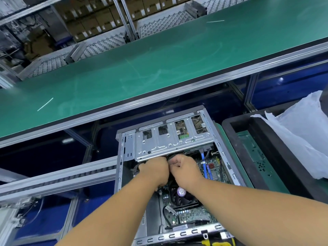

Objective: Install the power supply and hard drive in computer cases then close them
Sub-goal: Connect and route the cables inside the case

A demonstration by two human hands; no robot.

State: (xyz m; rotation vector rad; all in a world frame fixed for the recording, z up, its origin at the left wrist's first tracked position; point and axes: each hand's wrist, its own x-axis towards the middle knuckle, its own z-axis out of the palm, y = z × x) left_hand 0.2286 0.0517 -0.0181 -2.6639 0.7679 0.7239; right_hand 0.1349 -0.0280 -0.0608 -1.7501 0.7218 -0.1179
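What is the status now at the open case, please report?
Both hands, left hand and right hand, curled together on black cables under the drive cage. Computer case open, no side panel. Hands hide the connector.

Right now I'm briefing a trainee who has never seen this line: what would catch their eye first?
The two hands, left and right, meeting knuckle to knuckle inside the open computer case, just below its silver drive cage. Behind, the wide green conveyor belt crosses the whole view; at right, crumpled white plastic lies over a black tray.
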